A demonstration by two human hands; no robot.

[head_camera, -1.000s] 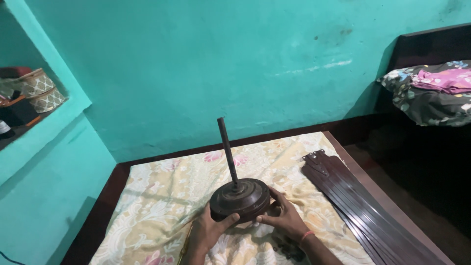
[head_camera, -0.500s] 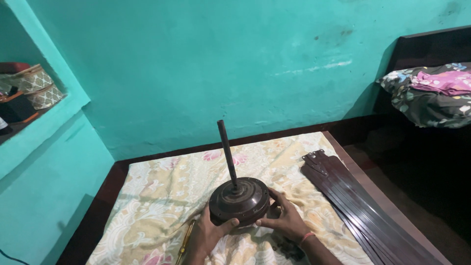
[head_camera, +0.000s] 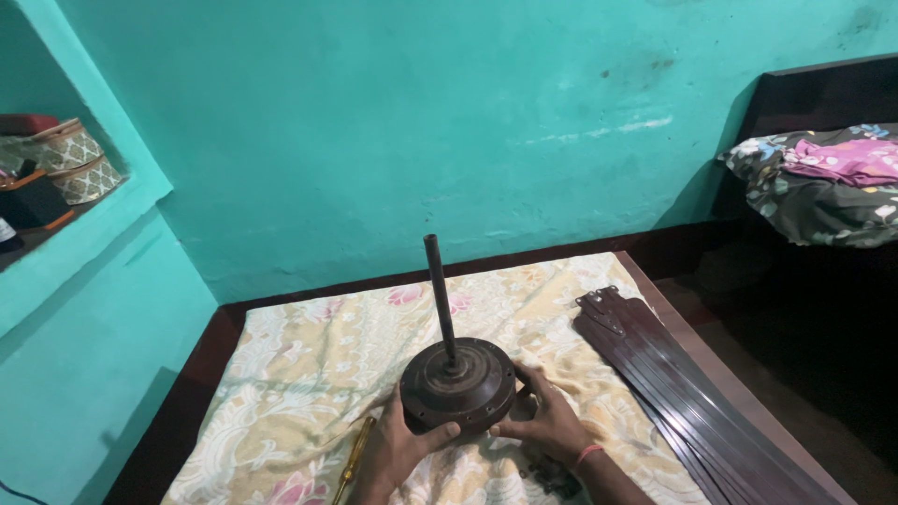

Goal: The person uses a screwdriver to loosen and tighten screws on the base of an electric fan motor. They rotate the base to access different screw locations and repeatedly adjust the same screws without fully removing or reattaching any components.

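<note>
The fan motor (head_camera: 458, 383) is steadied on the bed (head_camera: 309, 374), clasped at its rim by left hand (head_camera: 398, 447) and right hand (head_camera: 547, 423); toppling is risked on soft cloth, tall rod (head_camera: 440, 299) top-heavy

Around the motor (head_camera: 458, 385), the cloth (head_camera: 309, 365) to its left and behind it lies open up to the wall (head_camera: 393, 140). The rod (head_camera: 440, 299) rises straight from the motor's top and blocks any pass low over its centre. Both hands crowd the motor's near side: the left hand (head_camera: 398, 451) on its front left edge, the right hand (head_camera: 550, 423) on its right edge. A screwdriver (head_camera: 354, 460) lies just left of the left hand. Right of the motor, stacked blades (head_camera: 673, 374) fill the bed's edge, leaving a narrow strip of cloth between.
</note>
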